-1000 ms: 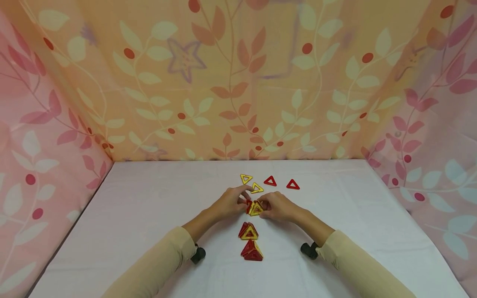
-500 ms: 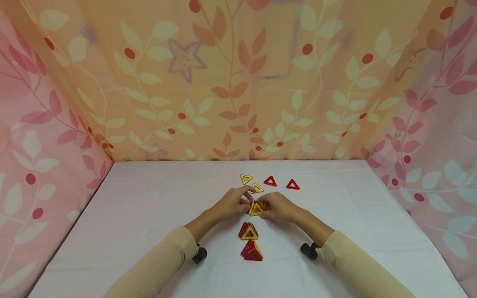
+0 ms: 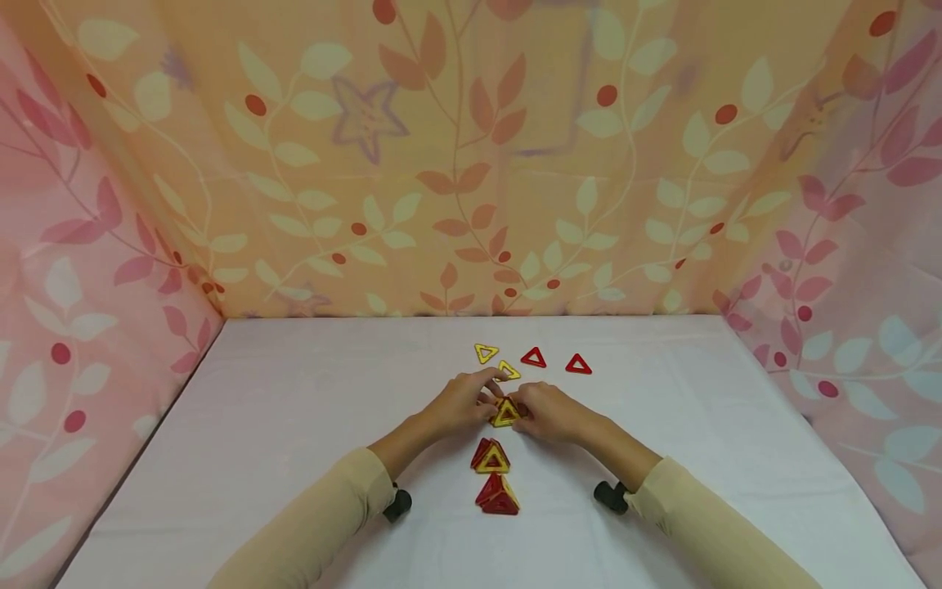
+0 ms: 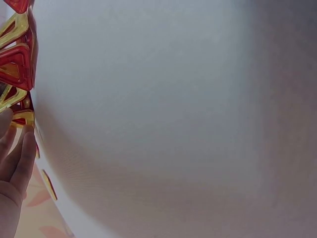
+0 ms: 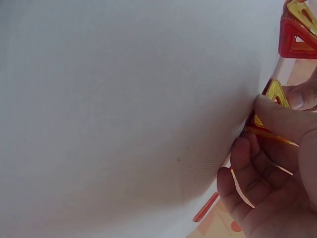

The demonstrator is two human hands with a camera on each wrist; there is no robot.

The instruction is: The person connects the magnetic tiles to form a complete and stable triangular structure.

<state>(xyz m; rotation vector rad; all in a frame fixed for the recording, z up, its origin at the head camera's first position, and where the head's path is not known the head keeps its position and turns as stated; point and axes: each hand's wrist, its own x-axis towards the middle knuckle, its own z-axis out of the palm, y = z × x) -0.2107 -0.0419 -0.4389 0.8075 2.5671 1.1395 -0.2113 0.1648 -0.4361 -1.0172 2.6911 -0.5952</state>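
Note:
In the head view, both hands hold a small pyramid of red and yellow magnetic triangle tiles point(image 3: 505, 414) at mid-table, one yellow face toward me. From the left, my left hand point(image 3: 462, 402) pinches it between thumb and fingers; a fingertip reaches over a loose yellow tile behind. My right hand point(image 3: 552, 411) grips the right side, its fingers curled. In the right wrist view, the thumb of the right hand point(image 5: 277, 163) presses beside a yellow tile point(image 5: 273, 88). Fingers of the left hand point(image 4: 17, 163) touch a yellow tile edge point(image 4: 28, 118) in the left wrist view.
Two similar pyramids stand nearer to me, one with a yellow front point(image 3: 491, 469) and one with a red front point(image 3: 500, 509). Beyond the hands lie a loose yellow triangle point(image 3: 478, 354) and two red triangles point(image 3: 527, 359). A floral curtain point(image 3: 456, 204) surrounds the white table point(image 3: 294, 393).
My left hand has shifted slightly right, closing in on the pyramid. The red tile on the left has folded in against the yellow face. My right hand stays nearly in place.

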